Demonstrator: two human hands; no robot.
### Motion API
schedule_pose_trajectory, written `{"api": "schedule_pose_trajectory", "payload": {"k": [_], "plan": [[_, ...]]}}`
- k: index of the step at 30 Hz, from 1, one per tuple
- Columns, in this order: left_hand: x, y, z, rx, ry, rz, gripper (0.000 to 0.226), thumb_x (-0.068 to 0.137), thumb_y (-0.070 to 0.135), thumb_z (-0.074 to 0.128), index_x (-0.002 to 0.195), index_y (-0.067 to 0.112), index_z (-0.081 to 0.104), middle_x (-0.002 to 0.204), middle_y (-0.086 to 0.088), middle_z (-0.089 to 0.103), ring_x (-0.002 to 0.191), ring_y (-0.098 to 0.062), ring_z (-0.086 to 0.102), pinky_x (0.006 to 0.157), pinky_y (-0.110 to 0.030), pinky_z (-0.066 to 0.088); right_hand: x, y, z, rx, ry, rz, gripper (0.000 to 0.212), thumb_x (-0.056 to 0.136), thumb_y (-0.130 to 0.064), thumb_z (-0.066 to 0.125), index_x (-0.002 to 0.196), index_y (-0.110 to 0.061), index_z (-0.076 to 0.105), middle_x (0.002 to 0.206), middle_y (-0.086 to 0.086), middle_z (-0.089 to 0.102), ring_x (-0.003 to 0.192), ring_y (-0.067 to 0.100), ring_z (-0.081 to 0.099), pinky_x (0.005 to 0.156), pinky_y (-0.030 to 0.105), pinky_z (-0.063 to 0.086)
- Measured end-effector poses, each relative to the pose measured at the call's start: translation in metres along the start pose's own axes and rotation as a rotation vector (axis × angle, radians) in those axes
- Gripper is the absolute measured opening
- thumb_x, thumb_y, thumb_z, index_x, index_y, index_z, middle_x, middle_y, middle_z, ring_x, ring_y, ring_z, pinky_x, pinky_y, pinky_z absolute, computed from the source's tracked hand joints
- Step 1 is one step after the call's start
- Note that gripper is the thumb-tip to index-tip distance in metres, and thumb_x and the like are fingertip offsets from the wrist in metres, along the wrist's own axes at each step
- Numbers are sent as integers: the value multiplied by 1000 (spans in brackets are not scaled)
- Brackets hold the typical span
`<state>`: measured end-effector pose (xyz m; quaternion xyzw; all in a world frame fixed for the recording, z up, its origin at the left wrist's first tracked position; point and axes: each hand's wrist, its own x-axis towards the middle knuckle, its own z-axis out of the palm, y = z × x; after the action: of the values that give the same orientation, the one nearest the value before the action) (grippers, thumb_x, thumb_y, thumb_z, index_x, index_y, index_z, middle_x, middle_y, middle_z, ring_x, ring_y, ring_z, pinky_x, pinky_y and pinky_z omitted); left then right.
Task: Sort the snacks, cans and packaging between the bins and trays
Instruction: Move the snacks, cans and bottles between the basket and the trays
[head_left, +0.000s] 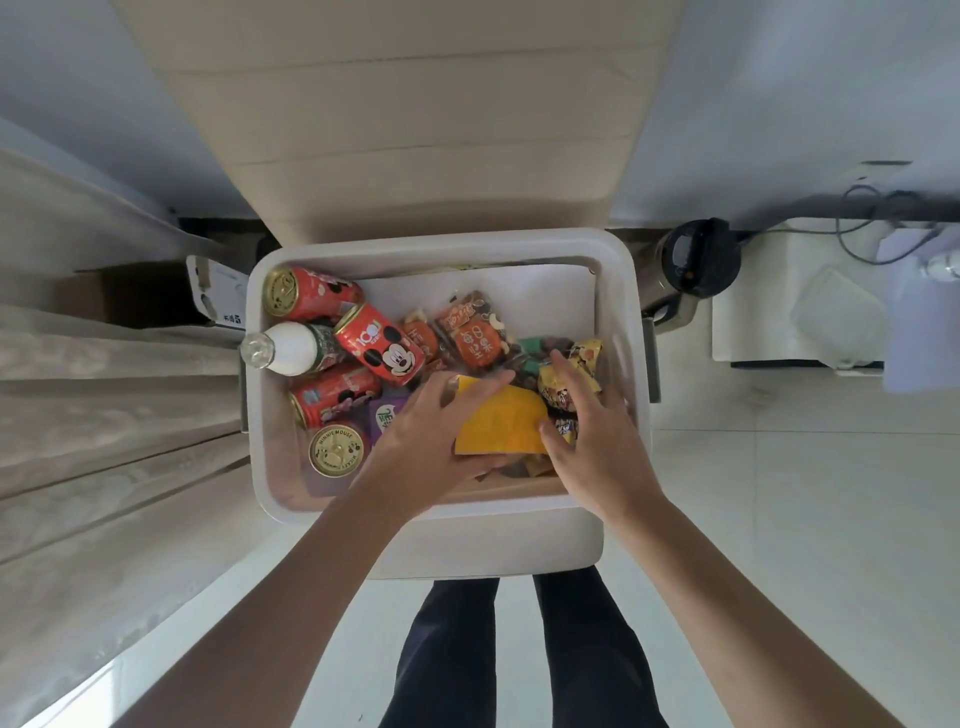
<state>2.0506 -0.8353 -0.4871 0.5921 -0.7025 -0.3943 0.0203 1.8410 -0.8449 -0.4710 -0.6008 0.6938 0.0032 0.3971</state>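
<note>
Left hand (431, 436) round yellow packet (501, 426)

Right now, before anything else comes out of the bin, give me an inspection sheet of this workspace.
Surface: pale tiled floor; the white bin sits on a white support.
Job's things: four red cans, a white bottle, orange nut packets, a purple carton and a yellow packet, all in the bin.
Clutter: cardboard box left of the bin; dark flask right of it.
Grippers: left hand grips the yellow packet; right hand rests open on snack packets beside it.
Cables: black cables by the white unit at right.
Surroundings: curtain at left, beige cushion beyond the bin.
</note>
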Motion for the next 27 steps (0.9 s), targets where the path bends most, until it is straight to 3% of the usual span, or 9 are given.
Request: {"api": "schedule_pose_trajectory", "payload": {"k": [6,12,18,21,23,27], "plan": [[7,-1,-2,-21,-15,-28,83,81,63,72,152,53,30,135,2,41,131,-19,44,98,-41,48,5,0,2,9,37,-16,68,100,-39,59,157,-43,23,157,6,35,143,24,38,112,37,41],[5,3,-4,-54,-12,-71,81,79,61,74,148,55,32,136,5,39,128,-21,44,99,-46,48,4,3,6,57,120,-48,62,101,-29,60,155,-38,33,160,4,30,150,23,26,114,38,39],[-11,13,-16,-165,124,-152,75,72,72,64,141,56,39,128,12,38,117,-11,43,90,-38,47,0,3,2,152,149,-75,60,99,-29,62,152,-42,36,153,3,39,142,17,40,109,33,46],[-18,21,-28,-215,225,-185,72,74,64,73,137,58,39,129,10,42,114,-14,45,86,-36,48,-9,-1,-19,186,165,-124,60,99,-27,62,151,-43,37,137,0,46,111,-2,54,94,15,52],[-24,29,-39,-214,282,-211,72,76,60,77,136,60,38,134,11,42,115,-16,46,83,-38,49,-14,-7,-41,197,174,-154,60,100,-26,62,151,-45,36,128,-4,47,94,-13,53,78,1,46],[-34,58,-69,-219,352,-226,74,75,60,78,132,67,32,130,19,36,111,-12,44,80,-33,43,-25,-26,-94,214,208,-220,62,99,-23,64,150,-46,38,123,-1,51,100,-16,50,80,-2,39]]}}
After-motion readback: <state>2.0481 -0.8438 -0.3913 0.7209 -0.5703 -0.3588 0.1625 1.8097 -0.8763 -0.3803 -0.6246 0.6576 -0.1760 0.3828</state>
